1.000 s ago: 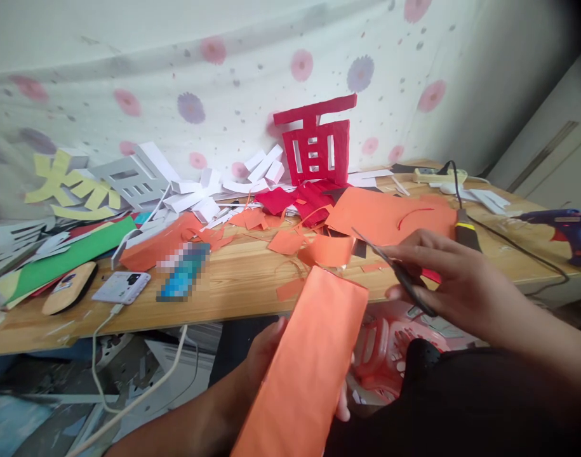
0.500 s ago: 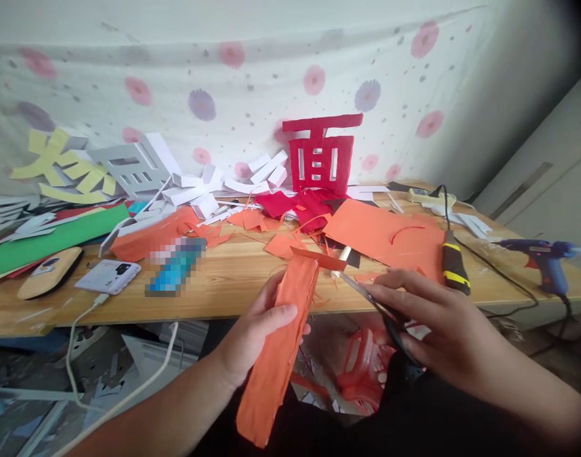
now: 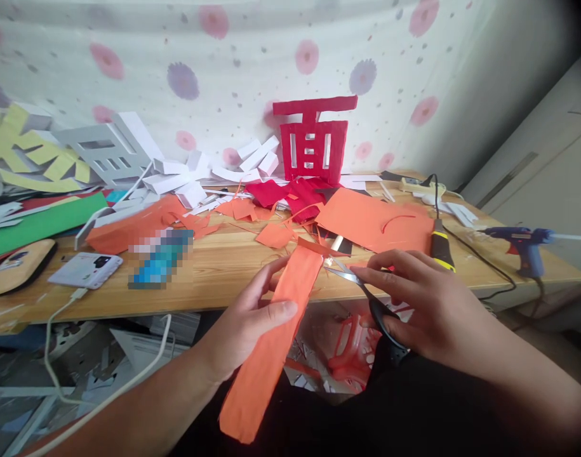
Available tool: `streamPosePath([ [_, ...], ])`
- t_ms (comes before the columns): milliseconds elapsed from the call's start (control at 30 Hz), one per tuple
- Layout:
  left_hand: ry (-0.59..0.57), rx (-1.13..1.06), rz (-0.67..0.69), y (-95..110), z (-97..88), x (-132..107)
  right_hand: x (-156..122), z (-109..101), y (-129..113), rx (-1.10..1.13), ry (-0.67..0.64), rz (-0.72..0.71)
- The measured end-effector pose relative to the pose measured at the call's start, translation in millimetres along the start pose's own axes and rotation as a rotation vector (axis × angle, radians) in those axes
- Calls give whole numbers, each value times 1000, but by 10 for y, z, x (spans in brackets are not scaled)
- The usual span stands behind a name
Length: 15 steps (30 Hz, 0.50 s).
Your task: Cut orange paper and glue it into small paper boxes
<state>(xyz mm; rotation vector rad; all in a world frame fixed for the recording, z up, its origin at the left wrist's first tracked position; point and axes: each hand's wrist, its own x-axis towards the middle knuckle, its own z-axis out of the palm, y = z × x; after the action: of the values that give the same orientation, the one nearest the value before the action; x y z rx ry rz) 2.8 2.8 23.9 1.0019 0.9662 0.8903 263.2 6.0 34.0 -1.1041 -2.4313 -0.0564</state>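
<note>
My left hand [image 3: 249, 320] pinches a long folded strip of orange paper [image 3: 271, 346] about halfway along, thumb on top. The strip runs from my lap up to the wooden table's front edge [image 3: 214, 298]. My right hand [image 3: 423, 304] grips black-handled scissors [image 3: 366, 295]. Their blades are parted and the tips meet the strip's upper right edge. A thin orange sliver [image 3: 316, 246] hangs off the strip's top end.
Orange sheets [image 3: 376, 222], red scraps and a red cut-out character [image 3: 313, 139] lie behind. A yellow-banded tool [image 3: 441, 244] and a blue glue gun [image 3: 526, 244] are at the right. A phone [image 3: 85, 270], a white cable, green paper and white letters are at the left. A red stool [image 3: 352, 346] stands under the table.
The orange strip turned from broad face to a narrower view and dropped lower. My left thumb came over it. The scissors moved left to its upper edge.
</note>
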Motion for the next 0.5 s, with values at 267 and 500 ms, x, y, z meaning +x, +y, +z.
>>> streamPosePath([
  [267, -107, 48, 7, -29, -41, 35, 26, -14, 17, 3, -17, -11],
  [500, -171, 33, -26, -22, -25, 51, 33, -30, 56, -74, -4, -60],
])
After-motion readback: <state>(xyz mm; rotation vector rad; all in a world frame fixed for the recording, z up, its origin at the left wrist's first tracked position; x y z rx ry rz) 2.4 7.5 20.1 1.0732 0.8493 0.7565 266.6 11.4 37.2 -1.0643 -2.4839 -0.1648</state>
